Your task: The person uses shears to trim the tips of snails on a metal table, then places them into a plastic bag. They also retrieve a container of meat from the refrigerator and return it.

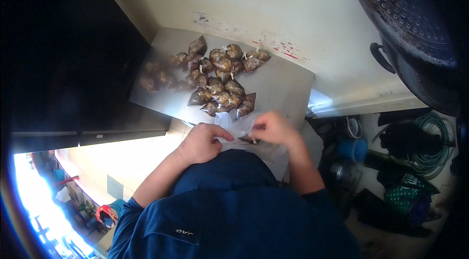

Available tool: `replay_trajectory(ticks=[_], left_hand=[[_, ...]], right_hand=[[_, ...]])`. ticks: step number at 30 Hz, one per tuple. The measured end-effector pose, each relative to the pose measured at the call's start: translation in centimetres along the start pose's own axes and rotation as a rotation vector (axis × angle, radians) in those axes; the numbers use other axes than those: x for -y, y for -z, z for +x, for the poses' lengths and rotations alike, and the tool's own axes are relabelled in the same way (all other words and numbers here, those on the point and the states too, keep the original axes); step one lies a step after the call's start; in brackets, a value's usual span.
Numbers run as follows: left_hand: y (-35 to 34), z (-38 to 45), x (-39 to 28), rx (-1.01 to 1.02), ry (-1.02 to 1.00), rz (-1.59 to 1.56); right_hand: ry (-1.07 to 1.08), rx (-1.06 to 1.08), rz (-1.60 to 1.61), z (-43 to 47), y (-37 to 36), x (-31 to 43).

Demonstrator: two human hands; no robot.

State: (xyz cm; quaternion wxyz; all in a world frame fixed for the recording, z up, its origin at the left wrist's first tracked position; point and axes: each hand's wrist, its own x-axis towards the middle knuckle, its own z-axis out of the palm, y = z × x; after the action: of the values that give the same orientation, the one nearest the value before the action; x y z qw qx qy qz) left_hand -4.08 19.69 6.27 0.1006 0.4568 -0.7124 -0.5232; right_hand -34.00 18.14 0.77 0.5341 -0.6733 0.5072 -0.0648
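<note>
A translucent plastic bag (229,127) spreads between my hands at the near edge of a metal table (289,87), close to my body. My left hand (205,142) grips its left side between thumb and fingers. My right hand (273,131), slightly blurred, has its fingers curled on the bag's right side. Just under those fingers shows part of a small filled bag (250,139); the plastic and my hand hide the rest. Beyond my hands, several small knotted clear bags of brownish food (223,61) lie heaped on the table. One dark filled bag (247,104) sits nearest the large bag.
A pale wall (256,2) with scuffs and red marks borders the table's far side. A large perforated metal pot (403,21) hangs over the upper right. A dark cabinet-like surface (73,57) fills the left. A blue container (351,149) and coiled hose (434,145) are at lower right.
</note>
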Motion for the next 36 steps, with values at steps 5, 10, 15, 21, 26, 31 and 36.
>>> replay_trajectory(ticks=[5,10,15,21,26,31,36], left_hand=[[-0.2,0.7,-0.3,0.045,-0.022,0.007],[-0.2,1.0,-0.5,0.036,-0.037,0.021],[0.1,0.8,-0.1,-0.038,-0.098,-0.023],[0.0,2.6,0.0,-0.109,-0.048,-0.097],[-0.4,4.6,0.3,-0.195,0.129,-0.158],[-0.1,4.3,0.9,-0.277,0.082,-0.136],[1.4,3.8,0.2,-0.191,0.12,-0.161]], right_hand=[[-0.024,-0.439,-0.235,5.7,4.3,0.4],[-0.195,-0.513,-0.501,11.9,-2.2,-4.3],[-0.114,-0.674,0.124,10.1,-1.5,-8.6],[0.211,-0.734,0.792,2.7,1.8,-5.4],[0.381,-0.687,0.631,0.5,-2.9,-2.0],[0.302,-0.795,0.138,1.0,-5.6,-1.6],[0.39,-1.039,0.363,-1.8,-0.9,-0.2]])
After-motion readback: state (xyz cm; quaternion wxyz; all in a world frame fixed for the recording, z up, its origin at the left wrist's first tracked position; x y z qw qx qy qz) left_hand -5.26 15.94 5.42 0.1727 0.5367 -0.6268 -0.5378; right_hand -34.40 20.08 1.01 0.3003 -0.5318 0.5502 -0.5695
